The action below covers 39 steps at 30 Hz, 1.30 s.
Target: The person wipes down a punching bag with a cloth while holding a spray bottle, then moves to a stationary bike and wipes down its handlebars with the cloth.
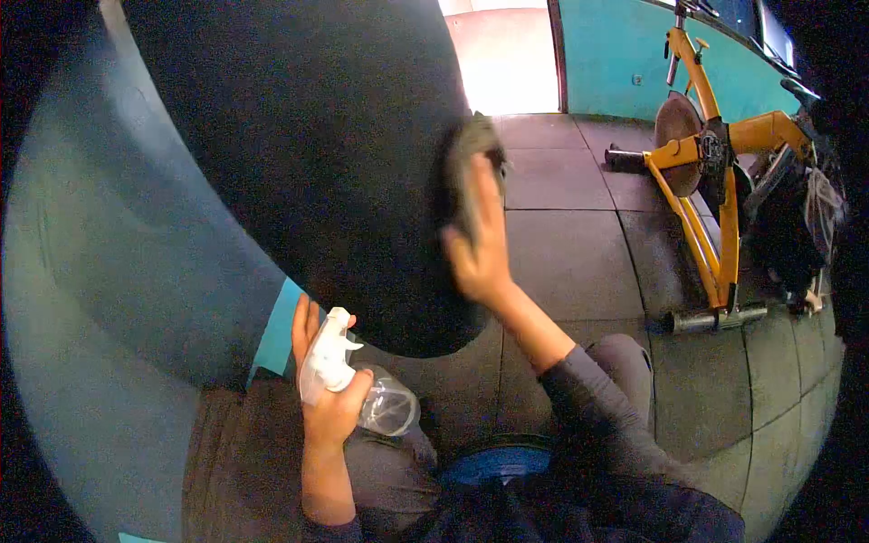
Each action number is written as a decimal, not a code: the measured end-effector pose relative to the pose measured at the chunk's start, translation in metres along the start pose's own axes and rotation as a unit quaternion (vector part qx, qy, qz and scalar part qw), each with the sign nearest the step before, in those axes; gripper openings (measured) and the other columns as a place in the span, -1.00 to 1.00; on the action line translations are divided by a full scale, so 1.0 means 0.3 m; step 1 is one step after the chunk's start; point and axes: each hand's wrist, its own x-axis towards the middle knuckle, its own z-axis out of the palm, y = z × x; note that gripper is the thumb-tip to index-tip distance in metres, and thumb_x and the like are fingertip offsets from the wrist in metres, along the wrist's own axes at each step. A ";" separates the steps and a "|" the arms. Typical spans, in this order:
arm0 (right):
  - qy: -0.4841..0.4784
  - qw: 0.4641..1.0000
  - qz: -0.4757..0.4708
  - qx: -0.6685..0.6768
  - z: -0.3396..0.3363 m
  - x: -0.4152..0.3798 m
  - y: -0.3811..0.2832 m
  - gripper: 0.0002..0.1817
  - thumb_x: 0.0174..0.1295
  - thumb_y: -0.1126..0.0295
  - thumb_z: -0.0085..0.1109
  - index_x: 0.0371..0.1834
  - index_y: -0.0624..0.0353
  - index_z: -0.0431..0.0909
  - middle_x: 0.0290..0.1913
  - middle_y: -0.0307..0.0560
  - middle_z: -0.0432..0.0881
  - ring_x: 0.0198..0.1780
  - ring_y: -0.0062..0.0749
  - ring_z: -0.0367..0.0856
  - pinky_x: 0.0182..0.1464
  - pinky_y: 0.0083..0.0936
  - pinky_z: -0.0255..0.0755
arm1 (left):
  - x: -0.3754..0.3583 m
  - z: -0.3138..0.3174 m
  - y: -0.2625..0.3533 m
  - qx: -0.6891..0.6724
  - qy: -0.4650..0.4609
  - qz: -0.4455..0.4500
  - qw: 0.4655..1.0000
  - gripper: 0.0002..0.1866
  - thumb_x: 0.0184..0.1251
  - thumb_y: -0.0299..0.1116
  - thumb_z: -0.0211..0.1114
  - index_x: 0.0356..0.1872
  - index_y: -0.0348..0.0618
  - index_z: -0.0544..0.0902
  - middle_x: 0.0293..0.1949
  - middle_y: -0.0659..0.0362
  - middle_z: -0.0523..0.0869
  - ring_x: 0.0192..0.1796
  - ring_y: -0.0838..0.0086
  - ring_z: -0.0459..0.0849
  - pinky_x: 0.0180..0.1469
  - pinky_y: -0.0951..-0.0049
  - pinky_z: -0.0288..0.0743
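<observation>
A large black rounded object [299,163], which looks like a punching bag, hangs down in front of me. My right hand [484,253] presses a greyish cloth [475,149] flat to its right side; the cloth and fingers are a little blurred. My left hand [330,412], low beside the bag's lower end, grips a clear spray bottle [389,406] with a white trigger head [329,351]. The bottle is tilted, its base towards the right. Some left fingers reach up behind the trigger head and are partly hidden.
A yellow exercise bike [715,181] stands on the dark tiled floor [566,262] to the right. A blue-grey wall [118,299] is close on the left. Beyond the bag is a bright doorway [514,63]. Something round and blue [498,463] lies beneath me.
</observation>
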 end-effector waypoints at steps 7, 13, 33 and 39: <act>0.050 0.751 0.605 0.261 0.019 -0.288 0.546 -0.47 0.26 -0.10 -0.15 -0.08 0.12 0.56 -0.20 -0.07 0.64 -0.23 -0.34 0.55 -0.18 -0.41 0.40 | 0.010 -0.008 -0.045 -0.044 0.024 -0.003 0.999 -0.26 -0.18 -0.69 0.17 0.25 -0.33 0.39 0.42 -0.10 0.13 0.36 0.24 0.34 0.35 0.32 0.21; -0.002 0.724 0.606 0.329 -0.014 -0.197 0.554 -0.53 0.19 -0.06 -0.13 -0.23 0.09 0.59 -0.40 -0.14 0.64 -0.48 -0.37 0.54 -0.37 -0.41 0.43 | 0.036 -0.024 -0.096 0.041 -0.058 0.059 0.996 -0.34 -0.18 -0.66 0.19 0.16 -0.28 0.51 0.42 -0.19 0.14 0.40 0.18 0.30 0.27 0.37 0.29; -0.022 0.968 0.099 0.230 -0.026 0.202 -0.038 -0.25 0.20 0.28 -0.08 0.47 0.30 -0.03 0.53 0.16 -0.14 0.53 0.01 -0.19 0.50 -0.23 -0.30 | 0.062 -0.033 -0.051 -0.051 0.106 -0.006 0.993 -0.16 -0.30 -0.70 0.15 0.28 -0.32 0.34 0.06 0.06 0.57 0.07 0.39 0.54 0.12 0.46 0.42; -0.049 0.853 0.440 0.275 0.067 -0.062 0.266 -0.40 0.37 0.01 -0.25 0.23 0.30 0.33 0.17 0.08 0.42 0.20 -0.25 0.31 0.29 -0.41 0.10 | 0.055 -0.060 -0.100 -0.004 0.115 0.011 0.993 -0.11 -0.29 -0.68 0.15 0.35 -0.30 0.27 0.06 0.11 0.57 -0.15 0.57 0.50 -0.25 0.62 0.46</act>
